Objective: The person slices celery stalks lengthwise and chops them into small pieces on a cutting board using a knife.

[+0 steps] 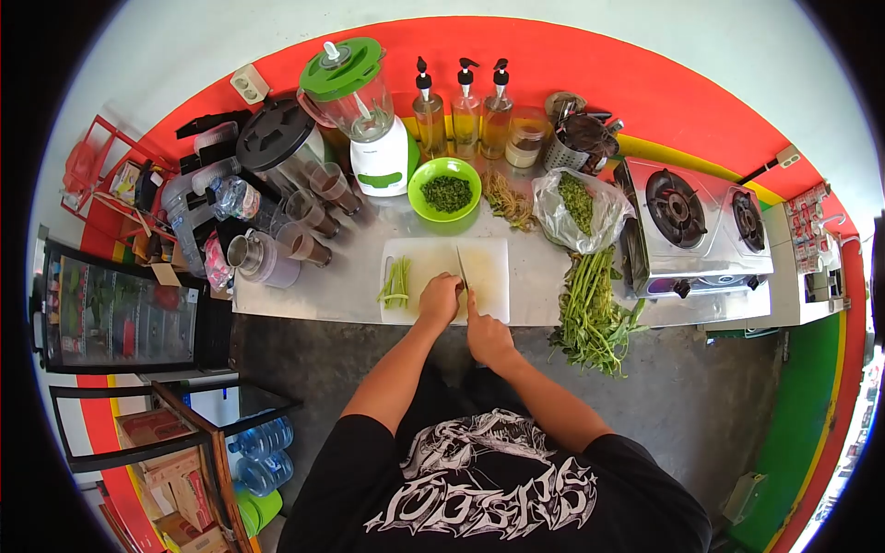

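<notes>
On the left part of the white rectangular cutting board (429, 261) lies a small pile of pale green stalks (396, 283). Beside it, the left hand (441, 298) is bunched, knuckles near the blade; I can't tell whether it pinches anything. Behind the board stands a round lime-green bowl (444, 221) of chopped greens. The thin-bladed knife (463, 267) is over the board, the right hand (489, 337) wrapped round its handle. Right of the board sprawls a leafy green bunch (595, 309).
</notes>
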Demonstrator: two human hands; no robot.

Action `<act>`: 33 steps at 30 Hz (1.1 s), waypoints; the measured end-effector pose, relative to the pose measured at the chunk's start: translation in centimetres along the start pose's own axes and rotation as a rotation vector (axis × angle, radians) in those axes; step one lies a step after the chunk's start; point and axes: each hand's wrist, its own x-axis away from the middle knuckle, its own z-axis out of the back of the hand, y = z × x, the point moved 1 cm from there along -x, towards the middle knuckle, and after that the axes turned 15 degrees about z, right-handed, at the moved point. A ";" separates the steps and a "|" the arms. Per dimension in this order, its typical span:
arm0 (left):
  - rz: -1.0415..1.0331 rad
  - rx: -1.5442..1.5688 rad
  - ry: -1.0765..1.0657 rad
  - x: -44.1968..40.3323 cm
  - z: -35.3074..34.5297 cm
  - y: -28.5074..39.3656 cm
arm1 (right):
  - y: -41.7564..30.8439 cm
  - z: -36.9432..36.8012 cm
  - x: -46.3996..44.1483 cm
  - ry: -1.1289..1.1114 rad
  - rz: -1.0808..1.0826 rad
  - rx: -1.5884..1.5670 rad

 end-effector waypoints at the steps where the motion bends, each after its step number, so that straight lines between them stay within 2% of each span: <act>1: -0.013 -0.009 0.007 0.1 -0.1 0.0 | -0.2 -0.6 0.1 -0.004 -0.035 -0.008; 4: -0.107 -0.095 0.072 0.3 0.0 -0.1 | 0.0 -1.6 -1.2 0.000 -0.092 -0.016; 7: -0.035 -0.022 0.031 0.3 0.0 0.1 | -0.1 -1.2 -2.0 0.018 -0.104 -0.007; 14: -0.056 0.068 -0.004 0.2 -0.1 -1.0 | -1.7 -2.3 -1.1 0.012 -0.170 0.035; 18: -0.078 0.006 -0.028 0.2 -0.4 -1.6 | -1.7 -1.4 -2.4 0.022 -0.212 0.010; 21: -0.105 0.003 -0.042 0.5 -0.9 -2.3 | -1.6 -0.7 -1.6 0.031 -0.148 0.020; 26: -0.062 0.035 -0.062 0.7 0.5 -1.4 | -2.4 -2.7 -1.4 0.013 -0.240 -0.054; 28: -0.126 0.056 0.040 0.9 0.9 -1.0 | -1.9 -2.1 -1.9 0.009 -0.233 -0.040; 33: -0.098 0.016 -0.024 0.3 0.5 -1.5 | -2.2 -0.7 -0.9 -0.019 -0.179 -0.003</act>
